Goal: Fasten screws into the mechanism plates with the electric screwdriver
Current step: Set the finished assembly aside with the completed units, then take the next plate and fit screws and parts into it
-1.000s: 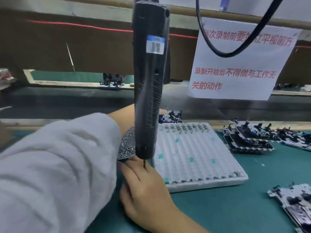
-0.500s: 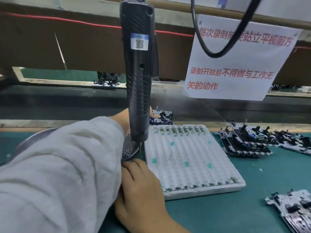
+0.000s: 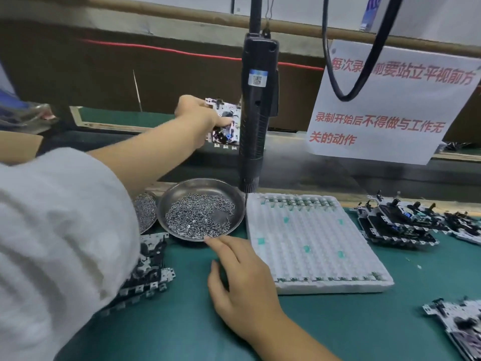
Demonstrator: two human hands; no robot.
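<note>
Green bench mat [image 3: 338, 329] spreads under both hands, with a dark conveyor belt [image 3: 325, 168] beyond it. Right of the right hand [image 3: 242, 280] lies a white foam tray [image 3: 312, 246]. That hand rests on the mat, fingers loosely spread, one fingertip touching the rim of a metal dish [image 3: 200, 183] of screws [image 3: 197, 214]. An electric screwdriver [image 3: 256, 121] hangs upright above the dish's right edge, ungripped. The left hand [image 3: 200, 118], reaching far forward over the belt, grips a mechanism plate [image 3: 225, 123] just left of the screwdriver. More plates [image 3: 395, 222] lie well right of both hands.
</note>
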